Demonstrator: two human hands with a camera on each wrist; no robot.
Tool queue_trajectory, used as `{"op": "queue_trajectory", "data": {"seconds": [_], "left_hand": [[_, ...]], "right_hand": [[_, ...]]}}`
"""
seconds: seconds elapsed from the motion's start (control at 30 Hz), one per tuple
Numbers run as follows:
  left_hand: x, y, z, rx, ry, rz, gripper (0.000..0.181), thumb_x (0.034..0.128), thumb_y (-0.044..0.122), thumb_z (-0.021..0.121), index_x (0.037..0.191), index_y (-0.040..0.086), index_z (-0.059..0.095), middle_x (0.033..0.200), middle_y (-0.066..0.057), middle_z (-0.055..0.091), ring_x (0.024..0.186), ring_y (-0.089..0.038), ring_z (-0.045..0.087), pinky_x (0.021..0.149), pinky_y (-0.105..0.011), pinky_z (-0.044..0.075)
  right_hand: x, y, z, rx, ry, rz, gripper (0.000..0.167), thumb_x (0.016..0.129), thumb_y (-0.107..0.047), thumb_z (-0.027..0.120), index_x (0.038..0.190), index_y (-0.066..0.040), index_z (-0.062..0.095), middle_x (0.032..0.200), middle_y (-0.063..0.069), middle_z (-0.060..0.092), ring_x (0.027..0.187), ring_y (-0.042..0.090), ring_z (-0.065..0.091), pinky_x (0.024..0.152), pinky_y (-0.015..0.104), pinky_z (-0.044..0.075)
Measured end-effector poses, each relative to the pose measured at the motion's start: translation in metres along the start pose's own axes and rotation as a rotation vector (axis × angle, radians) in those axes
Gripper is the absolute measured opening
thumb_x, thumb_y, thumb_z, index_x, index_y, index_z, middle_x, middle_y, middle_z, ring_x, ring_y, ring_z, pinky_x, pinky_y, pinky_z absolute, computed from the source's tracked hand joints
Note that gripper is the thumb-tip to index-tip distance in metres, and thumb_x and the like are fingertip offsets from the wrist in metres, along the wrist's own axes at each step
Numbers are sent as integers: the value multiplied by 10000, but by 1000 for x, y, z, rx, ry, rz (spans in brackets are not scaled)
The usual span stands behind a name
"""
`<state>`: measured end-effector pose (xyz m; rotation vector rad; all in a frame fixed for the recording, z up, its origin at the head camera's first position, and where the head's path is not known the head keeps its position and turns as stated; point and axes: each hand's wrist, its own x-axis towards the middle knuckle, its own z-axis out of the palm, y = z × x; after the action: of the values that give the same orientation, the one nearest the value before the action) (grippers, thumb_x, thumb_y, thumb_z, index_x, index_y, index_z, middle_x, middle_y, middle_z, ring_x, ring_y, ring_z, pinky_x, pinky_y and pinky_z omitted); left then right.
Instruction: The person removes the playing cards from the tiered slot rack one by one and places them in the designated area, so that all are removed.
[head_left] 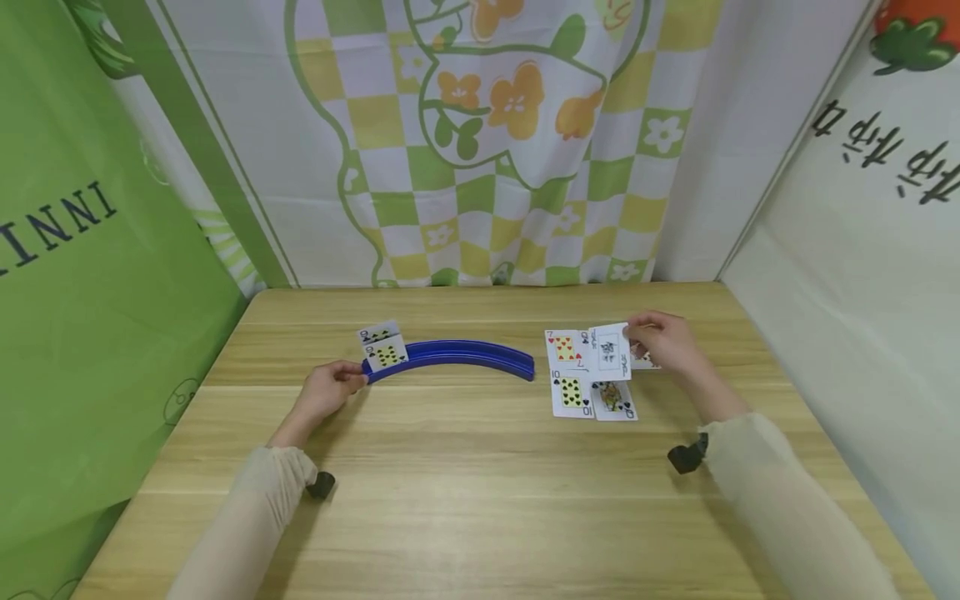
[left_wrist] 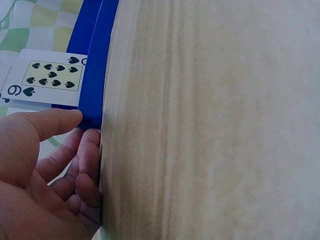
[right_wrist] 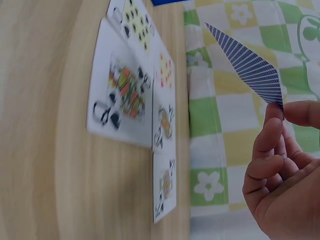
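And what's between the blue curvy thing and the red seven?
A narrow strip of bare table separates the blue holder from the red seven in the head view.

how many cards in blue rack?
2 visible: white nine-of-spades card in front, second white card behind, both at left end of blue curved rack. More may be hidden.

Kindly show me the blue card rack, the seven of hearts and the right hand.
Blue card rack (head_left: 467, 354): head view, middle of its curve.
Seven of hearts (head_left: 565, 348): head view, face centre.
Right hand (head_left: 666, 342): head view, middle of hand.
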<state>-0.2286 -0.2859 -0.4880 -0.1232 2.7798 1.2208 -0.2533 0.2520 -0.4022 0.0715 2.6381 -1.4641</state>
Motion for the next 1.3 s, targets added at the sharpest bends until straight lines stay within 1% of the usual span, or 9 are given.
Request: {"op": "queue_trajectory", "data": {"seconds": [0.13, 0.37, 0.47, 0.57, 0.7, 0.9, 1.13, 1.23, 1.3], "left_hand": [[0, 0, 0, -6, -2, 0, 367, 974, 255, 625, 1227, -9, 645, 1152, -219, 694, 937, -234, 636, 711, -238, 493], [0, -1, 0, -4, -5, -2, 375, 972, 258, 629, 1230, -13, 644, 1163, -225, 690, 967, -259, 640, 721, -244, 497], [0, -1, 1, 3, 3, 2, 372, 966, 257, 637, 1223, -11, 649, 1157, -226, 693, 967, -266, 640, 721, -251, 495], [0, -1, 1, 8, 7, 3, 369, 962, 253, 641, 1219, -11, 651, 1156, -226, 693, 968, -273, 638, 724, -255, 492], [0, -1, 0, 18, 9, -5, 363, 962, 247, 637, 1230, 1, 649, 1171, -218, 690, 990, -273, 633, 740, -251, 487], [1, 0, 0, 13, 8, -6, 370, 966, 252, 633, 1235, 0, 645, 1176, -222, 686, 978, -261, 634, 731, -252, 492], [0, 1, 0, 16, 8, -10, 363, 970, 251, 630, 1234, 2, 646, 1177, -223, 689, 977, -263, 641, 733, -250, 496], [-1, 1, 0, 16, 9, -9, 364, 967, 250, 634, 1230, -3, 646, 1170, -228, 690, 977, -276, 643, 729, -254, 498], [-1, 1, 1, 16, 9, -12, 363, 963, 251, 638, 1227, 1, 649, 1167, -224, 692, 977, -277, 642, 730, -254, 497]], "right_hand": [[-2, 9, -7, -7, 10, 11, 351, 1004, -200, 537, 1251, 46, 576, 898, 42, 632, 746, 113, 579, 586, 248, 464], [-5, 25, -18, -37, 3, 12, 387, 1004, -201, 546, 1277, 72, 562, 1002, 91, 646, 800, 113, 598, 688, 240, 530], [-5, 33, -24, -66, -2, 13, 398, 1007, -210, 543, 1279, 80, 561, 978, 81, 658, 794, 114, 603, 691, 255, 529], [-5, 40, -28, -102, -3, 27, 395, 1007, -225, 542, 1265, 73, 570, 930, 37, 663, 787, 119, 608, 671, 267, 513], [-5, 47, -31, -129, -14, 54, 394, 1005, -235, 539, 1260, 63, 575, 925, 21, 664, 809, 143, 604, 656, 272, 500], [-5, 52, -33, -167, -33, 63, 399, 993, -234, 551, 1265, 58, 572, 979, 100, 679, 819, 170, 600, 624, 270, 488], [-5, 57, -33, -200, -75, 66, 407, 982, -227, 570, 1272, 59, 571, 961, 86, 684, 823, 183, 591, 629, 287, 491], [-4, 62, -33, -263, -80, 36, 379, 967, -220, 590, 1222, 60, 607, 985, 142, 695, 846, 210, 586, 655, 292, 476], [-3, 67, -33, -317, -75, 13, 359, 951, -217, 607, 1181, 58, 635, 1032, 209, 696, 886, 260, 597, 690, 313, 465]]}}
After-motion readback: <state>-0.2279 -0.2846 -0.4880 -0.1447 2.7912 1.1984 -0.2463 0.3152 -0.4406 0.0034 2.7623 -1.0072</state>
